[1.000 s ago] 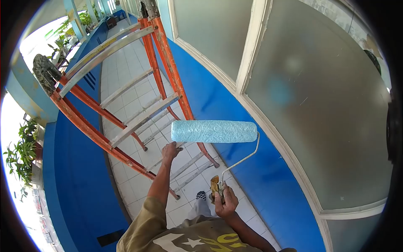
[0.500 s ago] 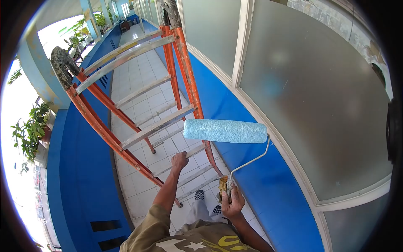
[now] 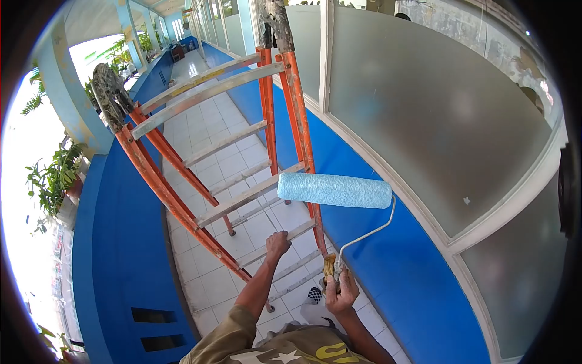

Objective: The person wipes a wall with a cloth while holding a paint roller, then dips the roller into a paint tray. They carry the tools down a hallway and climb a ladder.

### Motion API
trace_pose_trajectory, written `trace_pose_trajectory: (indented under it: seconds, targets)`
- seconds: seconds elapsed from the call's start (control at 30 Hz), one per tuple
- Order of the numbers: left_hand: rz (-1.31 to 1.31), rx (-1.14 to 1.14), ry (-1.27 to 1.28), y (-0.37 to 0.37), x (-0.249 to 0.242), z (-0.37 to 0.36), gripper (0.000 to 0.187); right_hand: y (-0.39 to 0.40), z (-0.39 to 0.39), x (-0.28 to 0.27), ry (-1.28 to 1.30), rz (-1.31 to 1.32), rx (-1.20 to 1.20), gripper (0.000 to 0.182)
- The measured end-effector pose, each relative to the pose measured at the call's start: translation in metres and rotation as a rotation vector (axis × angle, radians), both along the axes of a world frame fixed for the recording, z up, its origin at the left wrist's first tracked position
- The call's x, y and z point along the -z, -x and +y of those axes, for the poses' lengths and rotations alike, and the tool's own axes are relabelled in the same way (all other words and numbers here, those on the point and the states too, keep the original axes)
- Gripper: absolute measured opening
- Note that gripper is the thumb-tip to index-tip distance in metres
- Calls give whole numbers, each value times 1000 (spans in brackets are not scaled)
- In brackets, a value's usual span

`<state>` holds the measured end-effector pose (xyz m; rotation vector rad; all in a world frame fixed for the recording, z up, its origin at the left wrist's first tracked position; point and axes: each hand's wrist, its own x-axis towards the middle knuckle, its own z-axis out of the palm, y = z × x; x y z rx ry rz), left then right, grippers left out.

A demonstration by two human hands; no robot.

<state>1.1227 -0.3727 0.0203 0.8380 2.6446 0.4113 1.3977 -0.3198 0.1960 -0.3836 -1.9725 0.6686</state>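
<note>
An orange stepladder [image 3: 159, 176] with worn metal rungs stands in front of me in the corridor. My left hand [image 3: 278, 243] is closed round one of its lower rungs. With my right hand [image 3: 342, 292] I hold the handle end of a paint roller [image 3: 334, 190], where a yellowish cloth or wrapping [image 3: 329, 266] shows. The roller's light blue sleeve lies crosswise above my hands, in front of the ladder's right rail and the blue wall. Its bent wire frame runs down to my fingers.
A blue lower wall and frosted windows [image 3: 424, 115] in white frames line the right. On the left, a blue parapet [image 3: 130, 242] carries pillars, with potted plants [image 3: 56, 179] outside it. White floor tiles [image 3: 197, 255] run down the corridor.
The view has shifted, and the ladder appears further right. Both hands keep their holds on the rung and the roller. One of my feet has gone out of sight.
</note>
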Motion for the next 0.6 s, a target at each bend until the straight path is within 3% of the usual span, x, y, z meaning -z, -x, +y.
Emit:
trace_pose_trajectory:
  seconds: [0.23, 0.6]
  targets:
    - [-43, 6, 13, -7, -6, 1, 24, 5, 6, -18, 97, -46, -39, 43]
    - [-128, 2, 71, -34, -26, 0, 29, 7, 20, -60, 18, -65, -69, 41]
